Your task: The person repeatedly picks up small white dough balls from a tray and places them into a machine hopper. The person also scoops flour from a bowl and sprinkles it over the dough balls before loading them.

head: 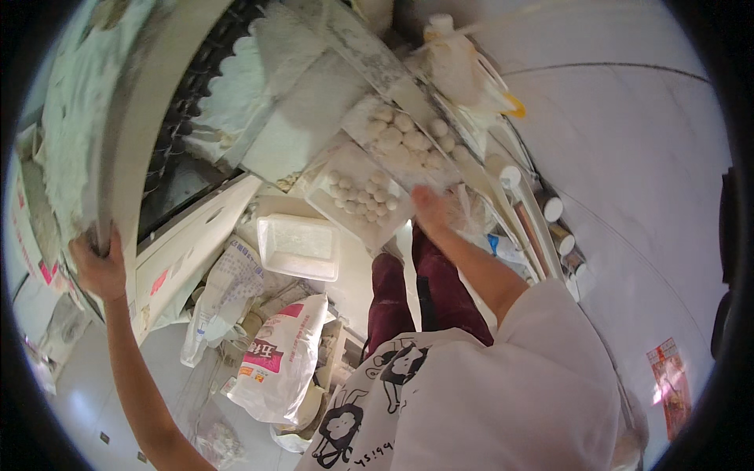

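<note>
My left hand [100, 262] grips the lower edge of a thick white panel [126, 135], which looks like the raised lid or door of an appliance; a dark gap shows beside it. My right hand [430, 207] is blurred by motion and reaches forward over my legs, close to the trays. Whether it touches anything I cannot tell. Just left of it lies a white tray [386, 222] holding several small white balls [360, 194]. Beyond that, several larger white balls [406, 141], dough-like, sit on a powdery surface. A clear plastic bag [471, 209] lies right of the hand.
A white plastic tub [300, 247] stands left of my legs. Nearer are a printed plastic sack [277, 359] and a crumpled bag [227, 294], both bearing writing. A whitish plastic jug [450, 65] stands at the back right; several jars [552, 209] line the right wall [624, 176].
</note>
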A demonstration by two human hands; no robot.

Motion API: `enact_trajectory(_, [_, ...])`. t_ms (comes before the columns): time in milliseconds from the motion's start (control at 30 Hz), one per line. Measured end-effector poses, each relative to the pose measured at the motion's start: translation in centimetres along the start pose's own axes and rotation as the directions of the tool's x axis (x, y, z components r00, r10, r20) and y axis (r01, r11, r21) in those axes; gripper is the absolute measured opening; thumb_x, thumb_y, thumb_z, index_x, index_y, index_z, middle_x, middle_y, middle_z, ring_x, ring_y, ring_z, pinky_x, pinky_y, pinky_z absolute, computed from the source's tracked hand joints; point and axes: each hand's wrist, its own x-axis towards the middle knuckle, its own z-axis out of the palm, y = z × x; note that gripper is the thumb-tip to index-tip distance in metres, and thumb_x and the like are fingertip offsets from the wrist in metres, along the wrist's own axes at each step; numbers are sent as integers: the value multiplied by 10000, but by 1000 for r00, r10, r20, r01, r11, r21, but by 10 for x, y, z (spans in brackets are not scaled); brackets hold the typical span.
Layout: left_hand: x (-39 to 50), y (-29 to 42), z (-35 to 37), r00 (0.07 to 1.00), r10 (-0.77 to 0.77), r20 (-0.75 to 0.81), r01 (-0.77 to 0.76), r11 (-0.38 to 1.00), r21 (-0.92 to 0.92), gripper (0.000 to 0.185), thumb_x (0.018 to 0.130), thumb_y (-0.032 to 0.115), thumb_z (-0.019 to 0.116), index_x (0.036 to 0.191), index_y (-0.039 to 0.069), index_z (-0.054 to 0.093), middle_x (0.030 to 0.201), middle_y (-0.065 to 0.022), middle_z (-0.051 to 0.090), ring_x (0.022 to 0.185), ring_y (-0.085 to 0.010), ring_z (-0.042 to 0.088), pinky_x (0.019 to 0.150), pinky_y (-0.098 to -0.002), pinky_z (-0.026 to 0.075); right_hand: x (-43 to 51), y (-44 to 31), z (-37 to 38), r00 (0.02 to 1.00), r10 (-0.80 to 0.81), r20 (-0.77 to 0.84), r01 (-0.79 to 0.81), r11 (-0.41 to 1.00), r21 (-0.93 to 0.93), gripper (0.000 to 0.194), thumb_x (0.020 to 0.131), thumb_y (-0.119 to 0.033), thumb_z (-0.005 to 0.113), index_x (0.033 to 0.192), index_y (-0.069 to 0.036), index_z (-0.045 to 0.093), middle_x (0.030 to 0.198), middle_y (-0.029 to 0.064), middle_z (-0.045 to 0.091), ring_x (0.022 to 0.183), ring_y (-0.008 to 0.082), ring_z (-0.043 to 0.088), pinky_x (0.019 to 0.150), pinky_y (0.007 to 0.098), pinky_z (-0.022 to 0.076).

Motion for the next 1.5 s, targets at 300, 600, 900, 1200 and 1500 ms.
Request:
enact_trajectory(300, [-22,-34,9,998,-5,66,-2,994,105,459,834,423,708,886,9,516,843,-120,517,785,-322,584,586,-435,490,100,64,-52,975,210,-71,-219,961,-166,636,880,-455,558,1391,-88,460,1366,246,477,1254,400,451,1051,456,364])
enact_trajectory(600, [-21,-34,10,993,-75,91,67,994,86,450,842,425,703,884,25,500,833,-107,506,767,-313,588,564,-427,478,180,60,-11,827,555,-91,-562,819,-113,784,791,-501,619,1387,-26,434,1361,261,474,1258,391,455,1051,448,356])
enact_trajectory(900, [-2,0,1,999,2,33,-3,1000,21,447,791,388,753,855,11,522,816,-123,487,728,-339,547,604,-417,453,97,16,-45,981,143,-129,-139,990,35,624,798,-434,704,1197,31,586,1233,262,564,1154,331,541,947,445,423])
enact_trajectory(1200, [-1,4,-2,988,-134,80,145,976,-163,356,633,303,799,876,109,628,831,-81,554,764,-289,567,590,-400,467,-105,-206,98,15,-65,998,-423,904,66,592,908,-410,603,1337,-25,470,1057,99,631,816,163,629,650,289,528])
enact_trajectory(1500, [-6,-7,-15,978,-183,103,193,976,-101,479,586,420,821,895,140,585,914,-45,530,762,-231,611,529,-363,483,-232,-508,158,-74,-670,738,-624,608,490,354,974,-338,540,1164,-39,544,955,24,608,840,120,576,744,262,495])
